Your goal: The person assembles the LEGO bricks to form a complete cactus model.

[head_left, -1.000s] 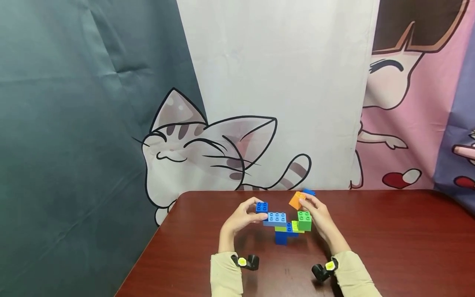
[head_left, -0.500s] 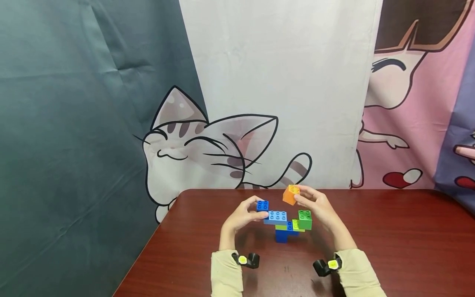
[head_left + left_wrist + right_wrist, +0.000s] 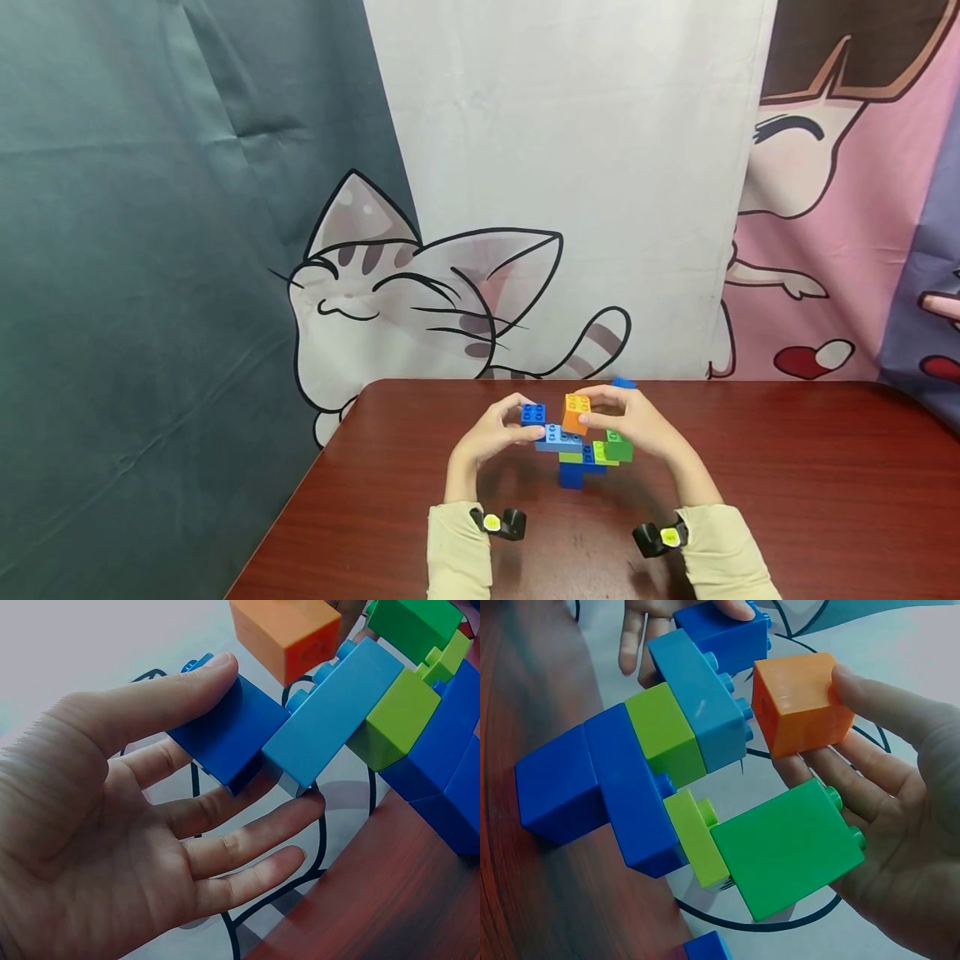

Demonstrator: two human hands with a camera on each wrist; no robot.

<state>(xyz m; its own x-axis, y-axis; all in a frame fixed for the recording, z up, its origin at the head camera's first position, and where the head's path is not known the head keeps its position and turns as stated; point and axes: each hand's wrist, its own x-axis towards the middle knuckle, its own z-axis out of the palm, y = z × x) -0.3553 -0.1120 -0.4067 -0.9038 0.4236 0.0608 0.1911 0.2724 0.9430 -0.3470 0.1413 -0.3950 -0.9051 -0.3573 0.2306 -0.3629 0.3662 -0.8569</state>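
Observation:
My left hand [image 3: 491,433] pinches a dark blue toy brick [image 3: 232,727] at the left end of a built brick structure, thumb on its side and fingers behind and below. Beside that brick runs a light blue brick [image 3: 334,712], resting on a lime one [image 3: 397,716]. Dark blue bricks [image 3: 562,784] form the base on the table. On the right side a thin lime brick [image 3: 697,840] carries a green brick [image 3: 787,851]. My right hand [image 3: 630,417] holds an orange brick [image 3: 802,705] between thumb and fingers, close over the light blue brick's studs.
The reddish-brown table [image 3: 787,483] extends widely on both sides. Another blue brick [image 3: 624,383] lies near the far edge, behind my right hand. A printed cloth backdrop [image 3: 585,167] hangs directly behind the table.
My right hand has carried the orange brick leftward from above the green brick, then down over the light blue one. The left hand keeps its grip in place.

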